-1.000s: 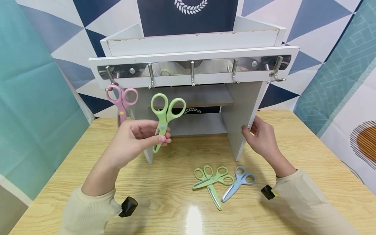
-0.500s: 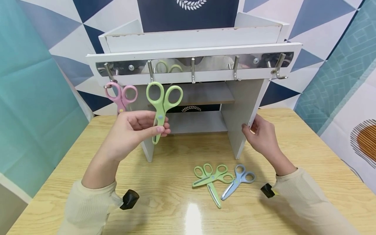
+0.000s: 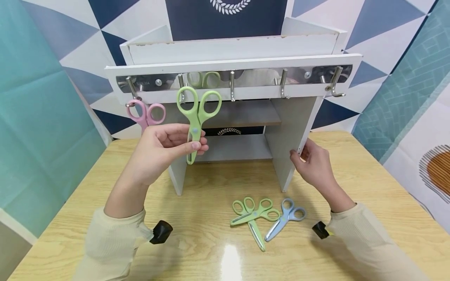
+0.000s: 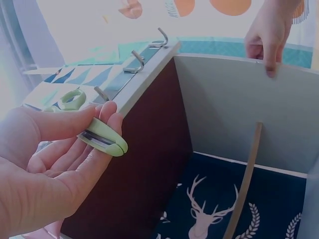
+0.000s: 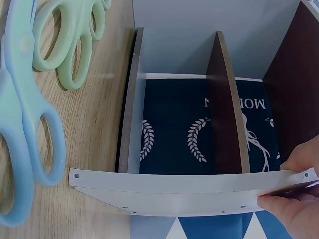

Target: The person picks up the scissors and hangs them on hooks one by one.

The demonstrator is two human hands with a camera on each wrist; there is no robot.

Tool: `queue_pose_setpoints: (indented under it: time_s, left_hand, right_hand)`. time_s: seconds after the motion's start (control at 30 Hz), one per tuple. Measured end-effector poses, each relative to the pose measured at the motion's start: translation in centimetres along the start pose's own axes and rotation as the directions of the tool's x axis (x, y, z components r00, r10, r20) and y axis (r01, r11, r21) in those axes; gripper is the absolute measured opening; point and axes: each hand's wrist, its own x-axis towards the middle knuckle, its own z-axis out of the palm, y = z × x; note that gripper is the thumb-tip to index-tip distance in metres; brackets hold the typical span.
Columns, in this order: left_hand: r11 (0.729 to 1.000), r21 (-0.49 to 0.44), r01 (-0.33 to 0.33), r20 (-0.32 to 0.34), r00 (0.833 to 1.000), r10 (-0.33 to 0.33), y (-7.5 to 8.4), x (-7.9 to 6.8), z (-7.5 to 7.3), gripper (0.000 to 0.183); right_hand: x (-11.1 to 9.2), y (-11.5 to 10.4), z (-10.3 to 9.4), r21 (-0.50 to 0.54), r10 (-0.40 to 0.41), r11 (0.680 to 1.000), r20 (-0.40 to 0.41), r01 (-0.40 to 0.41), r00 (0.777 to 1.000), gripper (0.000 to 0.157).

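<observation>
Between thumb and fingers, my left hand [image 3: 161,150] pinches a pair of green scissors [image 3: 195,125] by the blades, handles up. The handle loops stand in front of the rail near its second hook [image 3: 182,88]; contact with the hook cannot be told. My right hand [image 3: 313,164] grips the front edge of the white shelf unit's right side panel [image 3: 290,144]. Pink scissors [image 3: 140,113] hang from the leftmost hook [image 3: 131,88], their blades hidden behind my left hand. In the right wrist view, thumb and fingers [image 5: 284,204] hold the panel edge from both sides.
Two crossed green scissors [image 3: 256,214] lie on the wooden table [image 3: 197,234], with blue scissors [image 3: 285,219] to their right. Three more metal hooks, including the rightmost hook [image 3: 335,82], stick out from the rail. Inside the unit are shelves [image 3: 235,148].
My left hand has raised the green scissors, bringing their loops up to the rail by the second hook. The right hand keeps its grip on the side panel.
</observation>
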Motion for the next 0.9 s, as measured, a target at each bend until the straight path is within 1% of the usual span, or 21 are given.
queue_pose_setpoints:
  time_s: [0.37,0.5,0.6,0.77,0.9]
  left_hand:
    - [1.000,-0.030,0.003,-0.010,1.000,-0.003,-0.52,0.05,0.27,0.026]
    - [0.999,-0.048,-0.016,-0.029,0.999,0.015,-0.57,0.20,0.31,0.026]
    - [0.999,-0.045,-0.019,-0.047,0.999,0.017,-0.59,0.27,0.29,0.027]
    - [0.999,-0.044,-0.005,-0.047,0.999,0.003,-0.69,0.21,0.32,0.027]
    - [0.999,-0.041,-0.010,-0.053,0.999,0.008,-0.76,0.28,0.32,0.027]
  right_hand:
    - [-0.08,0.02,0.06,0.026,-0.008,1.000,0.002,0.008,1.000,0.029]
    - [-0.09,-0.08,-0.01,0.027,-0.006,1.000,0.000,0.006,1.000,0.029]
    - [-0.02,0.04,0.03,0.024,-0.006,1.000,-0.004,0.006,1.000,0.028]
    - [-0.01,0.18,0.08,0.015,-0.004,1.000,-0.006,0.004,1.000,0.028]
    - [-0.08,-0.02,0.06,0.016,0.000,1.000,-0.004,0.000,1.000,0.029]
